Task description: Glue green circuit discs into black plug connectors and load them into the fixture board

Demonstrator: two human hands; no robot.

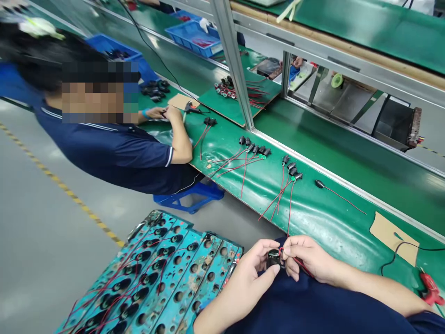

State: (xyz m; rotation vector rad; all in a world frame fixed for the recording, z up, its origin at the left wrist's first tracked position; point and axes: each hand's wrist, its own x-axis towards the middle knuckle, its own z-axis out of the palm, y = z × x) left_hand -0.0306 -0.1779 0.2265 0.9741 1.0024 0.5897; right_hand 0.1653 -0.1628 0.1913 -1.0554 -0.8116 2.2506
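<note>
Close to my body, my left hand (pixel 252 271) grips a small round black housing (pixel 273 259) between thumb and fingers. My right hand (pixel 308 255) pinches a thin red wire (pixel 281 250) right at the housing's opening, and more of the wire trails beneath that hand. The inside of the housing is too small to make out. On the green bench just beyond lie several similar black housings (pixel 292 168) with red wires, and a single one (pixel 320 184) to their right.
A turquoise tray with holes (pixel 187 287) stands at my left, holding several wired housings. A red glue gun (pixel 431 290) and cardboard piece (pixel 394 236) lie to the right. A co-worker (pixel 104 144) sits at the left. A metal post (pixel 232 65) rises from the bench.
</note>
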